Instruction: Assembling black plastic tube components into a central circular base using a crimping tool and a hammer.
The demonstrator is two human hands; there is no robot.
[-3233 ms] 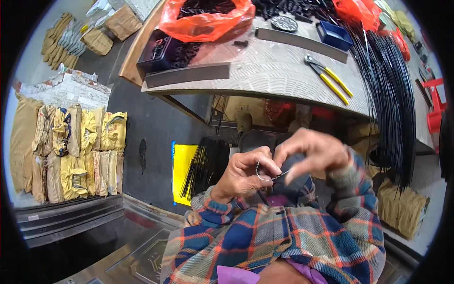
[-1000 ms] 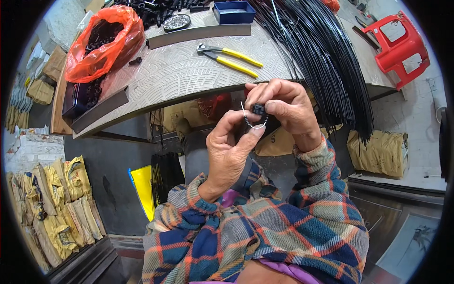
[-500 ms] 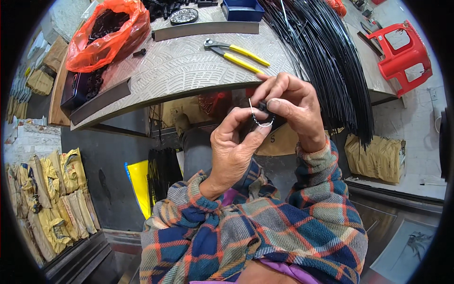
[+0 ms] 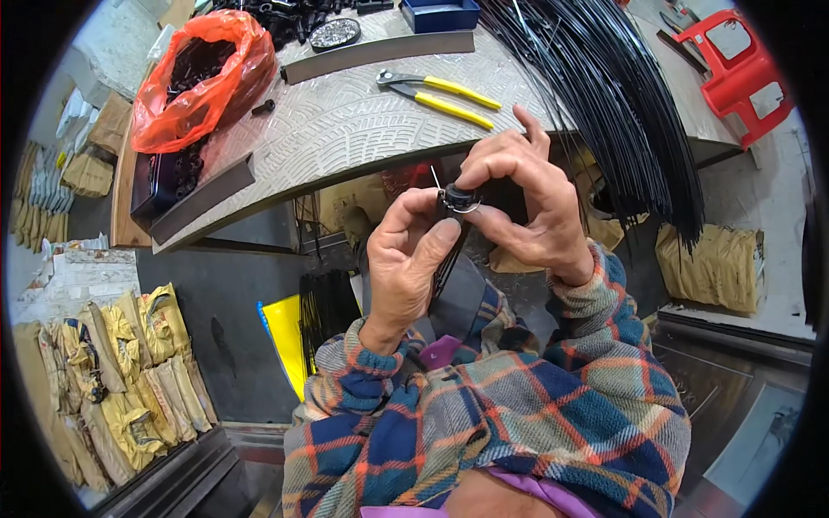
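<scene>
Both of my hands are raised in front of the table's near edge, close together. Between them is a small round black part (image 4: 460,198) with a thin shiny wire curved round it. A short straight wire end (image 4: 435,177) sticks up beside it. My left hand (image 4: 406,259) pinches the wire and the part's left side between thumb and forefinger. Thin black strands hang below those fingertips. My right hand (image 4: 531,207) grips the part from the right with thumb and forefinger, its little finger raised. The exact shape of the part is partly hidden by my fingers.
Yellow-handled cutting pliers (image 4: 440,93) lie on the table (image 4: 337,129). A red plastic bag (image 4: 186,121) of black pieces stands left, a blue tray (image 4: 442,15) and dish of small metal bits (image 4: 335,34) behind. Long black rods (image 4: 604,104) overhang the right edge, near a red stool (image 4: 743,78).
My hands have shifted slightly left and the black part has turned between them. The wire now lies close round the part. The whole view has also shifted a little.
</scene>
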